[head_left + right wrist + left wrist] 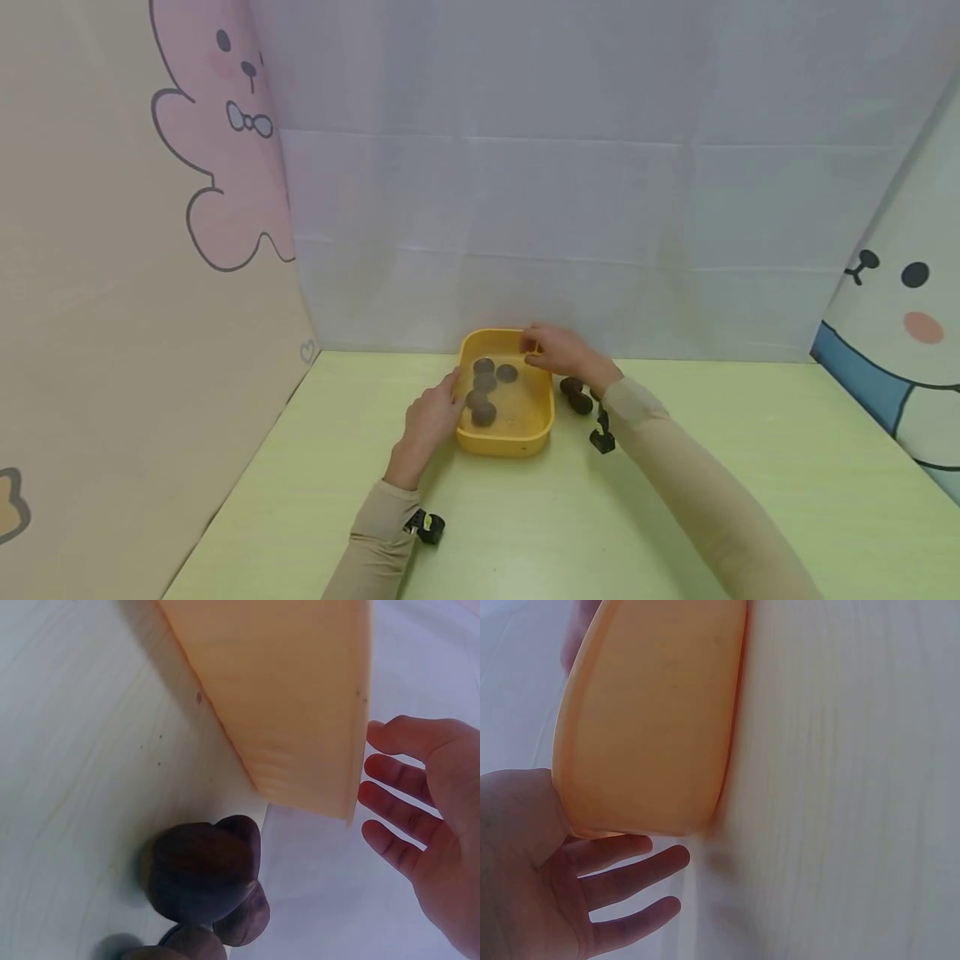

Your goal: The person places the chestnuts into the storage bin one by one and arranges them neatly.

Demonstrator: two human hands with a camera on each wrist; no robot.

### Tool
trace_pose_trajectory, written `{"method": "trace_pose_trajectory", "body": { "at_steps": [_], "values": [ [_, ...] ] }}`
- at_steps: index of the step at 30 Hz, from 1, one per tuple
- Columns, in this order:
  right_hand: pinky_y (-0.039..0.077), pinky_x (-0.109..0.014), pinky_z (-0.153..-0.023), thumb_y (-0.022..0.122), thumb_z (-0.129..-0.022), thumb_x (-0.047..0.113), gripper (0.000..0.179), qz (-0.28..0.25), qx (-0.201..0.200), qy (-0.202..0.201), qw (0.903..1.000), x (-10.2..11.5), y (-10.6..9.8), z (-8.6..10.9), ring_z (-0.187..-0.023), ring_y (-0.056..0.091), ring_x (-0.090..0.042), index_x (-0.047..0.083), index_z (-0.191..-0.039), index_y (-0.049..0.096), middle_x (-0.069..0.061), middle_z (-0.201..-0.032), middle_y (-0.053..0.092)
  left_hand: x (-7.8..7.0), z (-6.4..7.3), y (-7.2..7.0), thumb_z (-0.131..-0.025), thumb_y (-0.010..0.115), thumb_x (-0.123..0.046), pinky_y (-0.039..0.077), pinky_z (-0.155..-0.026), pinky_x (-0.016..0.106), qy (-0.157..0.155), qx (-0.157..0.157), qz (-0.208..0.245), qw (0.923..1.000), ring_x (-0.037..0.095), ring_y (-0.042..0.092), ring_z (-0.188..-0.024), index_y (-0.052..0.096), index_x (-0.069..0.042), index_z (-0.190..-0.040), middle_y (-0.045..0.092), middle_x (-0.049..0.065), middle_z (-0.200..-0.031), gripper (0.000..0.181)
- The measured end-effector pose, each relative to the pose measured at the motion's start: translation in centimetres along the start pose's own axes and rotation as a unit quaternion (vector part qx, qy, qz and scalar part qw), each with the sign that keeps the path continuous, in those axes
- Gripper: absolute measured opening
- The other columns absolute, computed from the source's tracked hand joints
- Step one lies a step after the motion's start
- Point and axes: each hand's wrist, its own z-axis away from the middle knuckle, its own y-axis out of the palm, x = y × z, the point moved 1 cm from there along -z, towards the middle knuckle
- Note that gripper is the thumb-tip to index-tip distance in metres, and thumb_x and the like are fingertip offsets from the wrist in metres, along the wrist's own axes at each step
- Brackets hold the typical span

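Note:
A yellow plastic basin (504, 447) stands at the back of the table with several dark brown, rounded, chestnut-like things (483, 414) lying loose inside, mostly toward its left. My left hand (432, 414) holds the basin's left side; in the left wrist view its thumb is hidden behind the rim and three fingers stretch out along the outside. Over the back right corner is my right hand (562, 350), its fingers loosely bent. The right wrist view shows that hand (439, 802) close to the rim with nothing visible between thumb and fingers.
More dark brown chestnut-like things (199, 874) lie in a cluster on the table, just right of the basin. A pale cloth wall (487, 208) rises behind the table (525, 533). Printed side panels (225, 333) flank it.

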Motion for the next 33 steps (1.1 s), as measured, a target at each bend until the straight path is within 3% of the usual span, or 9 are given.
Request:
{"method": "trace_pose_trajectory", "body": {
  "at_steps": [7,13,22,29,33],
  "values": [
    [0.052,-0.037,-0.079,0.069,-0.090,0.016,0.013,-0.020,-0.010,0.006,0.9997,-0.6,-0.1,1.0,-0.086,0.060,-0.020,0.008,-0.101,0.067,-0.006,-0.099,0.064,0.0,0.0,0.0,-0.096,0.054,-0.018,0.033,-0.047,0.033,-0.010,0.014,0.000,0.9999,0.020,0.043,-0.053,0.046,-0.017,-0.149,0.051,0.007,-0.066,0.054],
    [0.051,-0.037,-0.077,0.069,-0.089,0.013,0.011,-0.034,-0.022,-0.002,0.9992,-0.9,-0.4,1.9,-0.084,0.059,-0.020,0.006,-0.098,0.067,-0.007,-0.095,0.063,0.2,-0.1,0.0,-0.095,0.053,-0.018,0.033,-0.046,0.032,-0.009,0.015,0.002,0.9999,0.020,0.044,-0.052,0.046,-0.017,-0.150,0.057,0.010,-0.070,0.055],
    [0.050,-0.038,-0.079,0.069,-0.090,0.014,0.012,-0.062,-0.022,0.008,0.9978,-1.1,-0.7,3.3,-0.088,0.061,-0.025,0.007,-0.100,0.068,-0.006,-0.096,0.065,0.2,-0.1,0.0,-0.096,0.053,-0.020,0.035,-0.048,0.033,-0.010,0.020,0.003,0.9997,0.022,0.047,-0.055,0.045,-0.016,-0.150,0.067,0.015,-0.089,0.054],
    [0.049,-0.035,-0.077,0.070,-0.089,0.013,0.013,-0.062,-0.025,0.007,0.9978,-1.5,-0.8,4.7,-0.085,0.061,-0.026,0.005,-0.099,0.069,-0.006,-0.093,0.066,0.2,-0.2,0.0,-0.096,0.054,-0.020,0.036,-0.048,0.033,-0.010,0.021,0.006,0.9997,0.022,0.048,-0.055,0.046,-0.015,-0.150,0.068,0.016,-0.091,0.054],
    [0.052,-0.037,-0.077,0.070,-0.089,0.012,0.013,-0.069,-0.019,0.013,0.9973,-1.6,-0.7,5.7,-0.084,0.062,-0.024,0.005,-0.100,0.069,-0.007,-0.094,0.066,0.0,-0.1,-0.1,-0.096,0.054,-0.019,0.035,-0.047,0.033,-0.010,0.021,0.004,0.9997,0.021,0.046,-0.054,0.045,-0.015,-0.150,0.066,0.015,-0.084,0.054]
  ]
}}
